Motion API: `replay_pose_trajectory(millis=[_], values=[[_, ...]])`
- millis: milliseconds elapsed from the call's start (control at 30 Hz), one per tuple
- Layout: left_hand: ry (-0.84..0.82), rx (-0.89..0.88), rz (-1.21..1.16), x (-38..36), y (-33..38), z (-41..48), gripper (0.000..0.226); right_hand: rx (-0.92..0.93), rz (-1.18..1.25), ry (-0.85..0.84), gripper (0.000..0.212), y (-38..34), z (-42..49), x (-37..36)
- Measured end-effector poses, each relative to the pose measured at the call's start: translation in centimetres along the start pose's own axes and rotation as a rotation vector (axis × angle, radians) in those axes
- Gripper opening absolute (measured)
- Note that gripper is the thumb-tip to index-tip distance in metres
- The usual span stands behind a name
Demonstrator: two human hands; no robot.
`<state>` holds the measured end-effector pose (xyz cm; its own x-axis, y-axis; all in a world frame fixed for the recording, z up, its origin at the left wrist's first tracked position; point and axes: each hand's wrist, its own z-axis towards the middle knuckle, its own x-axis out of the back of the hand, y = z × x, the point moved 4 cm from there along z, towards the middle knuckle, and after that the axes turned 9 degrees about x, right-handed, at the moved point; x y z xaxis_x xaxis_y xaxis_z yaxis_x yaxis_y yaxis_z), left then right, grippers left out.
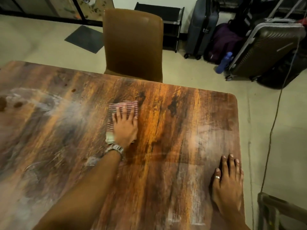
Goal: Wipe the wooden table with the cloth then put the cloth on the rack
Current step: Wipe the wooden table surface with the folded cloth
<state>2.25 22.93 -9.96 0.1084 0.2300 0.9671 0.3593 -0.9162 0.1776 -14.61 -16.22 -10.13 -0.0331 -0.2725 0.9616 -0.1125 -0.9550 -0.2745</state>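
Your left hand (125,128) lies flat on the striped cloth (123,106). Its fingers are straight and press down, not curled round it. The cloth sits mid-table on the wooden table (166,122), toward the far edge. Your right hand (227,181) rests flat by the near right edge and holds nothing. White smears (54,103), maybe dust, show on the left. A brown chair (132,44) stands past the far edge.

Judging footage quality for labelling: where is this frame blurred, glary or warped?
Head view: blur smears the wooden table at its near left; warm glare streaks right of the cloth; the wide lens bows the table edges; far corners dim.
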Motion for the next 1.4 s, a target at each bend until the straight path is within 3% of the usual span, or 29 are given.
replay_pose_trajectory(millis=[133, 300, 467, 700, 833, 1033, 1233, 1400], values=[[0.008, 0.116, -0.002, 2.5, -10.1, 2.4, 0.066, 0.017, -0.014, 0.004, 0.063, 0.1, 0.3, -0.4], [0.059, 0.155, 0.003, 2.0, -8.6, 2.9, 0.065, 0.019, -0.047, 0.012, 0.064, 0.1, 0.3, -0.7], [0.058, -0.031, 0.042, 0.4, 1.9, 0.9, 0.063, 0.025, -0.07, 0.013, 0.063, 0.1, 0.2, -0.6], [-0.047, -0.363, -0.09, -4.9, 23.0, -7.4, 0.061, -0.005, -0.043, -0.01, 0.061, -0.7, 0.2, -0.5], [-0.113, -0.43, -0.056, -7.1, 31.4, -10.1, 0.059, -0.004, 0.02, 0.005, 0.061, -0.4, 0.2, -0.4], [-0.15, -0.437, 0.025, -7.9, 37.6, -7.2, 0.058, -0.011, 0.05, -0.002, 0.06, 0.2, 0.4, -0.6], [-0.122, -0.425, 0.028, -6.7, 36.4, -1.4, 0.058, 0.009, 0.042, 0.01, 0.058, 0.4, 0.4, -0.2], [-0.075, -0.233, -0.028, -2.8, 25.2, 6.8, 0.06, 0.003, -0.017, 0.01, 0.059, 0.2, 0.4, 0.1]])
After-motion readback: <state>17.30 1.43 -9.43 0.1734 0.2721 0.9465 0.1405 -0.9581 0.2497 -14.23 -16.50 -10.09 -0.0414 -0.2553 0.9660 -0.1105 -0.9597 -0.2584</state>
